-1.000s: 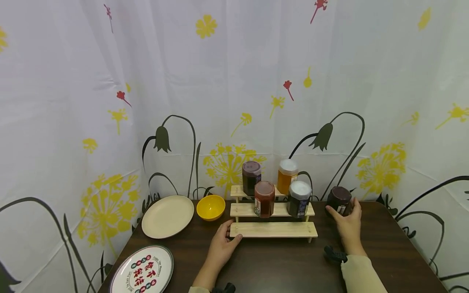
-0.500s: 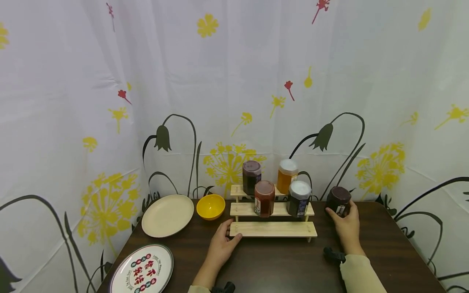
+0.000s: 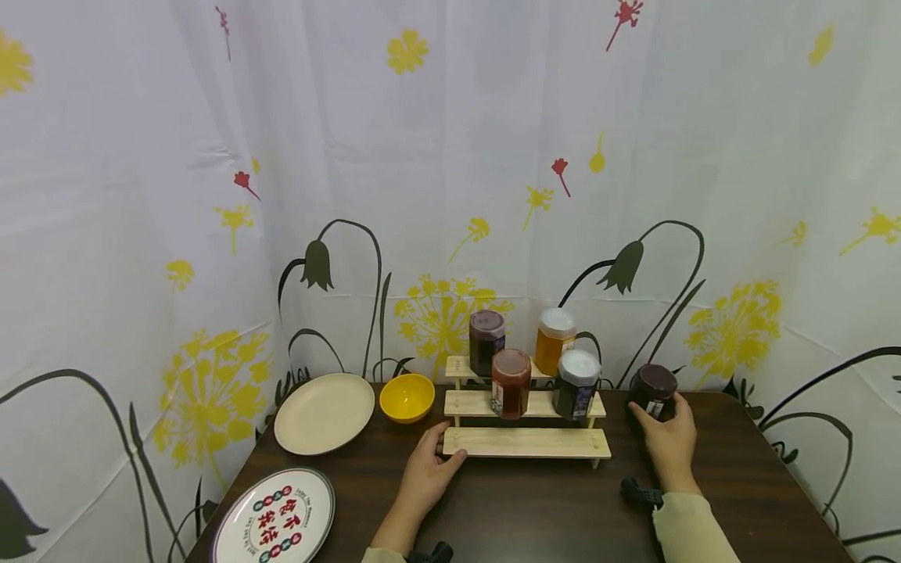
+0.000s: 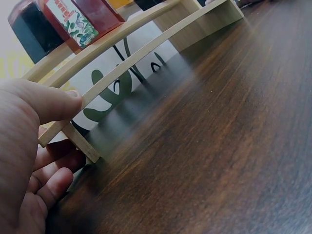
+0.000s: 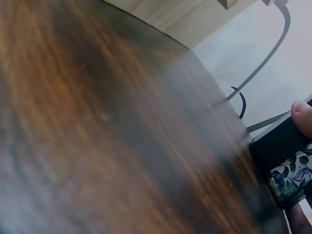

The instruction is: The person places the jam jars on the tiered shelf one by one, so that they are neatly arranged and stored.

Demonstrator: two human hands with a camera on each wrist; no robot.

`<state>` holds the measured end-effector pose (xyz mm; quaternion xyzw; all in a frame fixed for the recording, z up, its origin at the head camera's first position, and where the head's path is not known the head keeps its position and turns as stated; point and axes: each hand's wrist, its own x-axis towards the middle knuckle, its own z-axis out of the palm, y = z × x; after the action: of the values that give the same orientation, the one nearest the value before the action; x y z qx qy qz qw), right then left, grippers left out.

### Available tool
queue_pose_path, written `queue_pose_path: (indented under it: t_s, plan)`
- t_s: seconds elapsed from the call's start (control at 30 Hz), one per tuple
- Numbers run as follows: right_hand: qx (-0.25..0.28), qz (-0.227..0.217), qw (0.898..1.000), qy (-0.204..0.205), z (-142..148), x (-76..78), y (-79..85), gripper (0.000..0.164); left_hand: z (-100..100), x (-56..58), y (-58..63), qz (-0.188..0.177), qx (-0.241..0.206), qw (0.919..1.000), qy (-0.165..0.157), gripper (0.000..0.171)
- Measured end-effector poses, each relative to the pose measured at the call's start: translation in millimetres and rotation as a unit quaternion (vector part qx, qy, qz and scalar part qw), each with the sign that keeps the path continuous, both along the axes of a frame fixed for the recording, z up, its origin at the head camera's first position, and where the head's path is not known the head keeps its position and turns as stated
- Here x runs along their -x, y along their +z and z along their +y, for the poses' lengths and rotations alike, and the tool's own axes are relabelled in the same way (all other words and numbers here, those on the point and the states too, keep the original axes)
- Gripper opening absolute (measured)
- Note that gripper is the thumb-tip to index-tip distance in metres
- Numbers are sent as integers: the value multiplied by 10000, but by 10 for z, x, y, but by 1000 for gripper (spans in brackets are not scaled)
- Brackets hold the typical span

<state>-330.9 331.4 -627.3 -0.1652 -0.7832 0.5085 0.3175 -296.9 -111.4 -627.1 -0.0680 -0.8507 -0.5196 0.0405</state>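
Observation:
A three-step wooden rack [image 3: 528, 442] stands on the dark table, its lowest step bare. At that step's left end my left hand [image 3: 425, 469] grips the board, the thumb [image 4: 61, 103] on top and the other fingers underneath, near the leg. Right of the rack, my right hand [image 3: 672, 442] holds a dark jar [image 3: 653, 381] between thumb and fingers, close to the tabletop. In the right wrist view this jar [image 5: 280, 146] shows a printed leaf label. A red jar [image 3: 511, 383] and a white-lidded dark jar [image 3: 577, 383] stand on the middle step.
On the top step are a purple-lidded jar [image 3: 486, 342] and an amber jar [image 3: 554, 342]. Left of the rack lie a yellow bowl [image 3: 407, 397], a cream oval plate [image 3: 324, 414] and a white printed plate [image 3: 278, 516]. A patterned curtain [image 3: 450, 156] hangs behind the table.
The right hand's fingers have drawn slightly closer around the dark jar. The head view has shifted a little; the left hand keeps its place on the rack.

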Motion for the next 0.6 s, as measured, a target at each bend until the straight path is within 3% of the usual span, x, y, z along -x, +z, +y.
queue_pose_path:
  t_s: [0.43,0.6]
  plan:
    - [120,343,9978,-561,-23,-19,5,80,-13,6,8,0,-78,10000,-21,69]
    - [731,563,9893,-1130,-39,-101,23,82,-2,10,-4,-11,-31,10000,-37,68]
